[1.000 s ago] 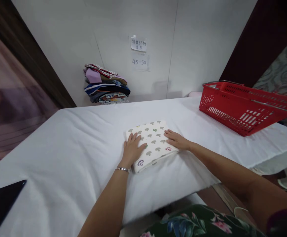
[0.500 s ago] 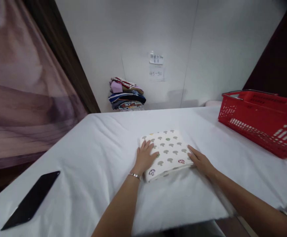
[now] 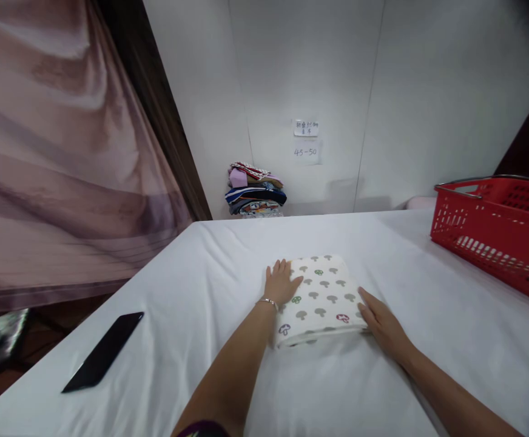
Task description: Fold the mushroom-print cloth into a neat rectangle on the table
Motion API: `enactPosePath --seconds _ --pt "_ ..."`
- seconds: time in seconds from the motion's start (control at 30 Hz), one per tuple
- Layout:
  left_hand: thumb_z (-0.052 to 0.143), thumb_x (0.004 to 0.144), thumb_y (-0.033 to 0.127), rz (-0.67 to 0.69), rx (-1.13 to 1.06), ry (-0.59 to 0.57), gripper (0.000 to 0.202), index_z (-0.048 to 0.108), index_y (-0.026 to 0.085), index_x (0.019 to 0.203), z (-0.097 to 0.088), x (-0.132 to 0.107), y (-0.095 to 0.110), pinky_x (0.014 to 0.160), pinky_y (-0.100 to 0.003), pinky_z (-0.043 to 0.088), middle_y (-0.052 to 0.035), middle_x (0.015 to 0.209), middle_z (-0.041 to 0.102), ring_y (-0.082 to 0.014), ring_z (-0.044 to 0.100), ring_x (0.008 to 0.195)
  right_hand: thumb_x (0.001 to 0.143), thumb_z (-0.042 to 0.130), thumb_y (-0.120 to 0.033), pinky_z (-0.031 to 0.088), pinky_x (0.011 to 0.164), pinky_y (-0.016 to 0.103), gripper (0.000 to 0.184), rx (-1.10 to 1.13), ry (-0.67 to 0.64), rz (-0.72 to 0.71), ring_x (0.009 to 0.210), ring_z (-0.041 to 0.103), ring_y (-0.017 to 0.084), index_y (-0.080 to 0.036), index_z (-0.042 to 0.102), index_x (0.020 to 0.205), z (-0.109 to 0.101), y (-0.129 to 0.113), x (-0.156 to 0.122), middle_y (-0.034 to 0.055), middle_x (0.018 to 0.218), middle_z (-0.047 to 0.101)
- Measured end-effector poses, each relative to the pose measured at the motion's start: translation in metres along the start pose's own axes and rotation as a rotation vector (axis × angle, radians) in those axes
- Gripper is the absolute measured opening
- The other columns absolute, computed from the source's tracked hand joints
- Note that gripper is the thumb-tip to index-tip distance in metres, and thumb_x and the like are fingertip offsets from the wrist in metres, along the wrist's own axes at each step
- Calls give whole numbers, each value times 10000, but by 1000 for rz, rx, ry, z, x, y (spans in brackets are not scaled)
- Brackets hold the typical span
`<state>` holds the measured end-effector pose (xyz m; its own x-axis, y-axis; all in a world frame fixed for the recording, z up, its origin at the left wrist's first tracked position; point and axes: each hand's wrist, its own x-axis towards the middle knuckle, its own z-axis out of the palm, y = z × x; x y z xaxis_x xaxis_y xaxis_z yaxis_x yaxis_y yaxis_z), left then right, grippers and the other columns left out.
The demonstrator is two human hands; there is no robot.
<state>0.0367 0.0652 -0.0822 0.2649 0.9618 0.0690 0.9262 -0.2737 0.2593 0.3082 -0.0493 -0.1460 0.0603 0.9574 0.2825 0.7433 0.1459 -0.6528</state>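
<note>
A folded white cloth [image 3: 323, 297] with a mushroom print lies flat on the white-covered table [image 3: 192, 291]. My left hand [image 3: 281, 284] rests on its left side, palm down, with the fingers apart; a bracelet circles that wrist. At the cloth's right edge is my right hand [image 3: 383, 318], fingers stretched along the side and touching it. The underside of the cloth is hidden.
A red plastic basket [image 3: 496, 237] stands at the right. Folded clothes [image 3: 256, 191] are stacked beyond the table's far edge, by the wall. A flat black object [image 3: 104, 352] lies at the left, near a pink curtain [image 3: 64, 152].
My left hand has shifted slightly up along the cloth's left side. The right hand stays at the right edge. The camera view has turned somewhat left and up.
</note>
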Motion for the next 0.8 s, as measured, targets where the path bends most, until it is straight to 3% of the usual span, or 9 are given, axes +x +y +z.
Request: enactPosePath --seconds 0.17,0.27,0.37,0.43,0.53,0.67,0.8 --pt "255 840 598 -19 10 -35 686 243 212 1407 14 8 -5 1106 -496 30 -53 1501 176 -234 74 1387 891 352 -449 291 1074 419 531 11 -4 -1 1271 384 236 -173 420 1339 0 -2 1 78 1375 442" --pt "330 837 560 -47 -77 -16 643 279 232 1387 8 4 -4 1108 -483 45 -38 1502 176 -227 78 1387 893 337 -438 272 1082 413 535 18 -11 -12 1279 372 225 -152 419 1338 0 -3 2 89 1373 443" --pt "381 839 501 -189 -225 92 625 310 177 1369 -2 -9 -4 1113 -383 129 -74 1500 180 -210 110 1384 890 336 -434 258 1086 413 536 42 -18 -14 1285 363 220 -153 418 1339 0 -4 3 91 1374 442" --pt "390 841 479 -313 -313 142 650 299 105 1365 -8 -23 -6 1088 -335 209 -139 1476 229 -224 194 1364 881 352 -437 252 1088 409 539 72 -23 1 1287 360 221 -157 424 1337 -1 -5 3 88 1375 441" --pt "438 814 489 -434 -400 84 676 344 51 1321 -13 -50 -12 1000 -355 337 -213 1376 390 -280 398 1257 856 400 -433 253 1084 404 535 140 -44 58 1283 365 227 -171 449 1321 -5 -7 7 74 1371 449" --pt "556 717 561 -490 -506 -9 663 490 98 1188 -9 -76 -12 888 -339 423 -182 1217 566 -289 550 1092 790 505 -398 316 1040 396 602 207 -95 207 1238 426 249 -191 416 1348 -17 -12 22 65 1360 463" --pt "626 691 457 -438 -629 -22 613 476 133 1189 -10 -72 -13 815 -271 459 -124 1178 604 -226 594 1010 727 574 -346 340 1009 391 702 212 -111 292 1193 468 268 -181 369 1378 -19 -25 27 79 1337 486"
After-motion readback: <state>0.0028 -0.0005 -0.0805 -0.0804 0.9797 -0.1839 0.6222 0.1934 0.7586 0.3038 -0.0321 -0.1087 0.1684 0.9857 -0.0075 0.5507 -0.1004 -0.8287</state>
